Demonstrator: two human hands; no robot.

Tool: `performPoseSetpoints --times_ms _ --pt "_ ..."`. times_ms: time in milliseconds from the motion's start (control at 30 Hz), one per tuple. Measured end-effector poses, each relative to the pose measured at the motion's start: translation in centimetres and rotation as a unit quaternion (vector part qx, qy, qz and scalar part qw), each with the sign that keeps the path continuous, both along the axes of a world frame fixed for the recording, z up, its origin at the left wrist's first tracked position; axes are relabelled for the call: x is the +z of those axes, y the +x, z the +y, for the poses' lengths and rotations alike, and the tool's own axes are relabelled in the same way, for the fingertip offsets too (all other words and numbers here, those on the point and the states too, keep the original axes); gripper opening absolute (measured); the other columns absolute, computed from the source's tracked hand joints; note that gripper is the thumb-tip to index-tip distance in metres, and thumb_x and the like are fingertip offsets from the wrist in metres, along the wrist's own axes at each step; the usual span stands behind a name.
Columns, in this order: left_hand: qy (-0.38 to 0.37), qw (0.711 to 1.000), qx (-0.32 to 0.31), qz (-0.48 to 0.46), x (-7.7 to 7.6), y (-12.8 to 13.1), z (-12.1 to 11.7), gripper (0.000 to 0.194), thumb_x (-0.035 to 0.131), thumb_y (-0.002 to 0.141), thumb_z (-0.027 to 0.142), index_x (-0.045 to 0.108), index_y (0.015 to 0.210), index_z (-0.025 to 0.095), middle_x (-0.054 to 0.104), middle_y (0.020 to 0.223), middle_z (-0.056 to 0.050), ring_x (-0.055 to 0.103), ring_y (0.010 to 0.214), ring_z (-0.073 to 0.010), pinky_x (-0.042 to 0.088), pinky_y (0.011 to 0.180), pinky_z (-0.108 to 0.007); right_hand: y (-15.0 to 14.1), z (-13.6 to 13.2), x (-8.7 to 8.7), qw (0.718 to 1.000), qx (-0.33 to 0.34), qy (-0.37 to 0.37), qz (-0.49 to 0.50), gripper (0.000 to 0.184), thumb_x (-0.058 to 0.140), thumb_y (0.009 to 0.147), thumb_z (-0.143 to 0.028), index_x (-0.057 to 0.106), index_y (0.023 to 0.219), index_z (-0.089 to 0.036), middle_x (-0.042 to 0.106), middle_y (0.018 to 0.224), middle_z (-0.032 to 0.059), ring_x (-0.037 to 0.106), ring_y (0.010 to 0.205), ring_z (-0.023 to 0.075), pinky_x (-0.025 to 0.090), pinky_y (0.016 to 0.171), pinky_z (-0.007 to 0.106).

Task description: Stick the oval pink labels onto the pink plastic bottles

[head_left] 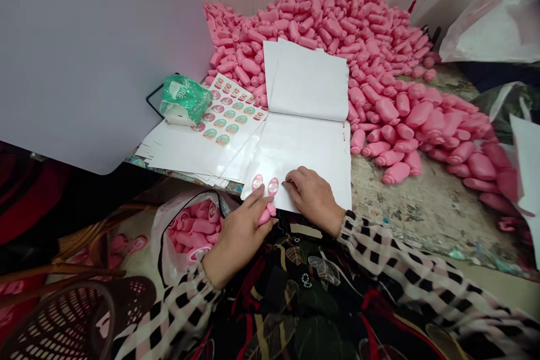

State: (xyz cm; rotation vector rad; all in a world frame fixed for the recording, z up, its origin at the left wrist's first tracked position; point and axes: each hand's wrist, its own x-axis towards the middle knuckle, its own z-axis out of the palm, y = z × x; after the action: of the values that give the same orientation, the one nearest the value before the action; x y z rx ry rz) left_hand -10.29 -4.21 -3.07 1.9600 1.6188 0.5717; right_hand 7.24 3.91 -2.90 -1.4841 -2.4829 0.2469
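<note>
My left hand [238, 233] is closed around a small pink plastic bottle [266, 214], most of it hidden in the palm. Its fingertips rest at the lower edge of a white sticker sheet [301, 149]. Two oval pink-and-white stickers remain visible there, a left one [257, 181] partly behind my fingers and a right one [273, 186]. My right hand [312, 197] lies on the same sheet with thumb and forefinger pinched beside the right sticker. A tiny dark tip shows at those fingers; what it is I cannot make out.
Pink bottles [329, 17] form a large heap at the back and right of the worktable [422, 214]. Printed sticker sheets [230, 115] and a green tissue pack [184, 100] lie left. Below, a plastic bag [162, 236] holds labelled bottles, near a brown basket [63, 315].
</note>
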Motion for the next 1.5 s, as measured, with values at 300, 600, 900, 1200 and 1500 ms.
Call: performPoseSetpoints --times_ms 300,600,900,1200,1500 --pt "-0.006 0.988 -0.032 0.152 -0.7 0.6 -0.1 0.052 0.052 0.086 0.026 0.040 0.136 0.031 0.004 0.156 -0.009 0.054 0.116 -0.0292 0.050 0.086 -0.041 -0.4 0.1 0.1 0.999 0.004 0.016 -0.041 0.021 0.041 0.093 -0.029 0.059 0.086 -0.019 0.057 0.086 0.0047 0.052 0.079 0.0169 0.031 0.061 0.029" --pt "0.010 0.981 -0.041 0.190 -1.3 0.7 0.0 0.055 0.050 0.088 0.026 0.034 0.139 0.039 -0.001 0.156 -0.011 0.062 0.100 -0.0264 0.051 0.079 -0.042 -0.3 -0.1 -0.1 0.999 0.006 -0.037 0.013 0.019 0.044 0.091 -0.027 0.060 0.084 -0.020 0.058 0.086 0.0032 0.053 0.080 0.0152 0.033 0.063 0.026" --pt "0.000 0.982 -0.035 0.185 -1.6 0.8 0.1 0.058 0.047 0.089 0.027 0.027 0.142 0.042 -0.001 0.156 -0.012 0.063 0.098 -0.0278 0.052 0.075 -0.042 -0.9 -0.7 -0.6 0.989 -0.047 -0.099 0.102 0.015 0.049 0.089 -0.030 0.058 0.082 -0.020 0.059 0.083 0.0022 0.053 0.077 0.0148 0.036 0.066 0.026" --pt "-0.006 0.974 -0.034 0.223 -1.9 0.9 0.0 0.064 0.039 0.089 0.019 0.017 0.142 0.047 -0.002 0.156 -0.011 0.066 0.084 -0.0259 0.053 0.066 -0.043 -1.8 0.3 0.4 0.983 -0.109 -0.126 0.079 0.018 0.057 0.080 -0.038 0.060 0.071 -0.022 0.061 0.077 0.0002 0.050 0.065 0.0135 0.026 0.055 0.026" --pt "0.000 0.972 -0.037 0.231 -1.9 0.8 0.1 0.062 0.040 0.088 0.017 0.024 0.141 0.044 0.005 0.155 -0.013 0.066 0.085 -0.0255 0.053 0.068 -0.042 -1.7 0.9 3.1 0.992 -0.080 -0.032 0.090 0.022 0.056 0.083 -0.038 0.059 0.070 -0.021 0.059 0.078 0.0011 0.052 0.071 0.0141 0.028 0.057 0.028"
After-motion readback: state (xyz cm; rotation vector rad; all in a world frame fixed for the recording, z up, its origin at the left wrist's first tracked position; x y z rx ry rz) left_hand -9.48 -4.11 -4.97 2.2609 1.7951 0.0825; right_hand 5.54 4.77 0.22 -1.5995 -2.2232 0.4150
